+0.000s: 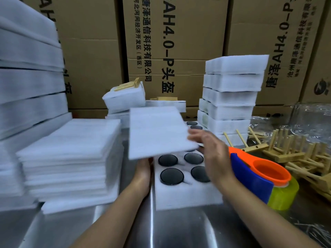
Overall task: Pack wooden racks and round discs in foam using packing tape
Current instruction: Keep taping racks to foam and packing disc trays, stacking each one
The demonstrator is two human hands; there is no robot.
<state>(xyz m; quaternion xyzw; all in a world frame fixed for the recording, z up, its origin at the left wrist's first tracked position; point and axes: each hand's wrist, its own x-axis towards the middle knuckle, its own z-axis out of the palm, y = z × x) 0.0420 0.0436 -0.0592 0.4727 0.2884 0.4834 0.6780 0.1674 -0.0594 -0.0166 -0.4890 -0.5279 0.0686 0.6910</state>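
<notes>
Foam sheet is in the air, tilted, over the far half of the foam tray, which sits on the steel surface with the round discs seated in its cut-outs. Your right hand pinches the sheet's right edge, fingers on top (blurred). Your left hand is at the near edge under the sheet; its fingers are hidden, so its grip cannot be told. Judgement: the sheet is very light and floppy, so it will likely sag or skid. Hold it at opposite edges, lay it flat, then press it with a palm. The discs look loose in their pockets, so avoid jolting the tray. Tape dispenser is just right of the tray, with the wooden racks beyond it.
</notes>
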